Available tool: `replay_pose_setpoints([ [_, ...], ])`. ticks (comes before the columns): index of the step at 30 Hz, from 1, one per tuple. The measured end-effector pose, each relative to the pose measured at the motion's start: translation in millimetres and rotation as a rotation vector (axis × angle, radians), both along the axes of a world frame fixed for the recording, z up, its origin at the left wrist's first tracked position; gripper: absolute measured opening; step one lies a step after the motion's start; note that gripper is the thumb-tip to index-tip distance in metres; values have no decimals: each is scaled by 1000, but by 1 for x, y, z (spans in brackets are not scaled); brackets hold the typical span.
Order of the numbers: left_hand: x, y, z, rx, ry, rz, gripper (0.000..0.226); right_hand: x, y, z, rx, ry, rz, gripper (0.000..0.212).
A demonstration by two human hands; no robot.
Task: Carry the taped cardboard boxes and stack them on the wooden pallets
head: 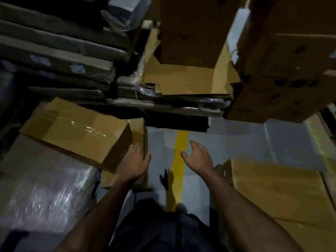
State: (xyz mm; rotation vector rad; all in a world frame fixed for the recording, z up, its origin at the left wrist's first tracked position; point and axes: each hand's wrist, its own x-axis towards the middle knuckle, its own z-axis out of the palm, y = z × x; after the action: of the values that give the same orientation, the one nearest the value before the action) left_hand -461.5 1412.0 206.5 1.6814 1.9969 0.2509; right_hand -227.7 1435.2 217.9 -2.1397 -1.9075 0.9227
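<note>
Head view, looking down a dim aisle: two bare forearms are reaching forward over a grey floor (227, 142) with one yellow stripe (179, 157) running away between them. The left hand (135, 161) is resting with straight, spread fingers against the near end of a taped box (76, 131), which is lying tilted to the left, its shiny tape catching the light, on top of a plastic-wrapped load (45, 193). The right hand (198, 157) is hovering open over the stripe, fingers loosely spread, holding nothing and well apart from the box. Judged from this, the step in hand is taking hold of that box; to do it well, the right hand should be coming across to the far or under side so both palms are bracing opposite ends, and the tilted box should be levelled before lifting, since the smooth tape and the wrap beneath are likely to slip. One flat sheet of cardboard (276, 190) is lying at the right. Farther off, one tall carton (190, 30) is standing on flattened cardboard (181, 77), a stack of at least two printed cartons (291, 70) is rising at the right, and one pile of dark wrapped slabs (54, 51) is filling the left; their number cannot be counted through the blur. No wooden pallet is plainly showing.
</note>
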Motion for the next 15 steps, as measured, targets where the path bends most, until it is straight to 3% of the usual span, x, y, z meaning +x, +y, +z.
replay_pose_setpoints([
  [9,-29,64,-18,-38,-63,286,74,-46,127,-4,-54,-37,275,74],
  [15,-74,124,-33,-61,-111,431,61,-109,209,-21,-84,-62,456,76],
])
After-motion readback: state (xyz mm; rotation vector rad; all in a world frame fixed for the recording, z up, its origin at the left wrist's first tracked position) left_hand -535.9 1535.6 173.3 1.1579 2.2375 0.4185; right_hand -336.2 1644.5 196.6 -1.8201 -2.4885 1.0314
